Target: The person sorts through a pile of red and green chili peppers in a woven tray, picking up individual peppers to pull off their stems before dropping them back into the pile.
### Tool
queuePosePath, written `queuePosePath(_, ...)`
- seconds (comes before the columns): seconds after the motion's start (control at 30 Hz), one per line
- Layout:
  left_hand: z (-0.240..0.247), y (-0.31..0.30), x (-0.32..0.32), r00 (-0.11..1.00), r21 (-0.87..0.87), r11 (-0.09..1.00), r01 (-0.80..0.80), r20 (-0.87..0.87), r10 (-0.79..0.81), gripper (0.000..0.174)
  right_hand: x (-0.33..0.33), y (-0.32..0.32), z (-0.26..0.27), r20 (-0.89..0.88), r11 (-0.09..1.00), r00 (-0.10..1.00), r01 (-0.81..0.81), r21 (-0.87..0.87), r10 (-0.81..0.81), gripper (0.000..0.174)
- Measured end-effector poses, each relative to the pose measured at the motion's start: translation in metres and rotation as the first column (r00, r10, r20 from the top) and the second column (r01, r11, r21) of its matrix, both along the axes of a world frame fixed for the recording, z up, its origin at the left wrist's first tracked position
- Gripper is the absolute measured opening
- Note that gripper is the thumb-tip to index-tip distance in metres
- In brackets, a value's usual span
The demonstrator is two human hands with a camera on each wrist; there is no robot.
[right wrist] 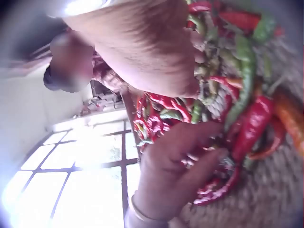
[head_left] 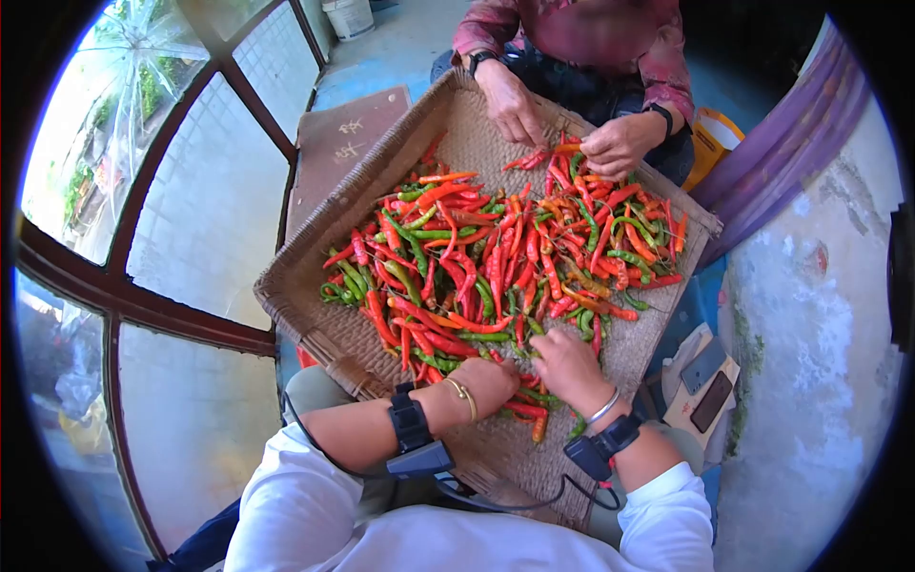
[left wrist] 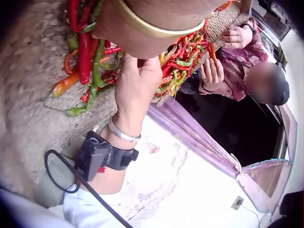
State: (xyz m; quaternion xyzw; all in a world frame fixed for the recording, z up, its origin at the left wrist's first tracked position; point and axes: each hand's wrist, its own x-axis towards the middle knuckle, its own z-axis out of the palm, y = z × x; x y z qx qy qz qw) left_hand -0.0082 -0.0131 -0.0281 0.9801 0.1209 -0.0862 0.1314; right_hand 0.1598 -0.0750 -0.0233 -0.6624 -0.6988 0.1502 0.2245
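A heap of red, green and orange chili peppers (head_left: 477,257) lies in a woven basket tray (head_left: 610,334). My left hand (head_left: 486,383), with a gold bangle, is at the near edge of the heap. In the right wrist view its thumb and forefinger close around a red chili pepper (right wrist: 221,190) near the stem. Beside it, my right hand (head_left: 569,364), with a silver bangle, reaches down into the peppers with bent fingers. In the left wrist view my left wrist covers the right fingertips, so I cannot tell what they hold. A few peppers (left wrist: 85,57) lie below the hands.
Across the tray another person's hands (head_left: 615,145) handle chili peppers at the far edge. Framed windows (head_left: 200,229) stand on the left, a white wall (head_left: 810,334) and purple curtain (head_left: 801,153) on the right. Two phones (head_left: 710,400) lie beside the tray. A cable (head_left: 534,500) hangs between my wrists.
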Motion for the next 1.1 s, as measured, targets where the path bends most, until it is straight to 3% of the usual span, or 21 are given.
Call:
queuePosePath(0.07,0.001,0.000,0.000,1.000,0.026,1.000,0.004,0.012,-0.004,0.013,-0.006,0.000,0.002,0.210,0.999,0.978,-0.004,-0.048,0.014,0.018)
queuePosePath(0.2,0.009,0.003,0.000,0.996,-0.005,0.998,-0.065,0.058,0.065,0.014,-0.004,0.004,0.005,0.276,0.999,0.961,0.009,-0.048,0.004,0.020)
queuePosePath(0.23,0.011,0.006,0.001,0.996,0.006,0.997,-0.072,0.061,0.071,0.014,-0.003,0.004,0.008,0.278,0.999,0.960,0.003,-0.037,0.008,0.020)
queuePosePath(0.3,0.016,0.011,-0.001,0.963,-0.008,0.992,-0.125,0.239,0.123,0.017,-0.002,0.004,0.010,0.295,0.990,0.955,0.056,-0.129,-0.015,0.022)
queuePosePath(0.47,0.024,0.014,0.004,0.955,-0.020,0.982,-0.190,0.228,0.190,0.020,0.003,0.001,-0.001,0.281,0.986,0.960,0.046,-0.163,0.002,0.022)
queuePosePath(0.57,0.024,0.016,0.005,0.948,-0.003,0.983,-0.186,0.262,0.180,0.020,0.002,0.004,-0.004,0.224,0.997,0.974,0.039,-0.070,-0.022,0.023)
queuePosePath(0.7,0.018,0.016,0.005,0.960,0.042,0.989,-0.139,0.251,0.124,0.019,0.003,0.008,-0.009,0.173,0.994,0.981,0.102,-0.051,-0.092,0.031)
queuePosePath(0.77,0.020,0.016,0.005,0.955,0.053,0.987,-0.152,0.264,0.133,0.019,0.002,0.010,-0.005,0.217,0.958,0.955,0.238,-0.162,-0.201,0.032)
queuePosePath(0.83,0.020,0.015,0.005,0.961,0.045,0.988,-0.146,0.243,0.131,0.020,0.002,0.011,-0.006,0.243,0.974,0.955,0.200,-0.109,-0.169,0.030)
queuePosePath(0.9,0.018,0.017,0.005,0.956,0.025,0.986,-0.163,0.249,0.151,0.023,0.003,0.015,-0.003,0.340,0.955,0.933,0.199,-0.221,-0.116,0.020)
queuePosePath(0.93,0.020,0.018,0.005,0.952,0.016,0.985,-0.170,0.260,0.160,0.024,0.003,0.015,-0.006,0.366,0.971,0.923,0.185,-0.150,-0.119,0.013)
queuePosePath(1.03,0.026,0.021,0.007,0.945,0.009,0.982,-0.187,0.277,0.177,0.026,0.001,0.014,0.007,0.385,0.961,0.920,0.169,-0.217,-0.074,0.016)
queuePosePath(1.1,0.026,0.021,0.008,0.943,0.008,0.981,-0.192,0.280,0.182,0.026,-0.001,0.010,0.014,0.343,0.976,0.935,0.148,-0.161,-0.085,0.018)
